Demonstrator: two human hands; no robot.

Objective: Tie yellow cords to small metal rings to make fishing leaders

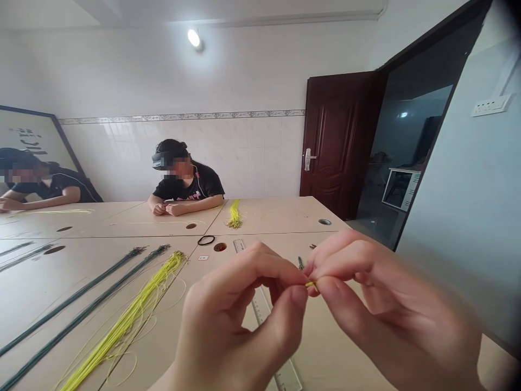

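My left hand [236, 320] and my right hand [386, 304] are raised close to the camera, fingertips meeting. Both pinch a tiny yellow wire piece with a metal tip [311, 283] between thumb and forefinger. Below my hands a clear ruler [260, 309] lies on the beige table [334, 347]. A bundle of yellow wires [130, 317] lies on the table to the left, beside two bundles of dark green wires [77, 304].
Across the table a person in a black shirt [187, 187] sits with a second yellow wire bundle [235, 213] beside them. Another person [44, 187] sits at far left. A black rubber ring [205, 240] lies near a cable hole. An open dark door [337, 141] stands at right.
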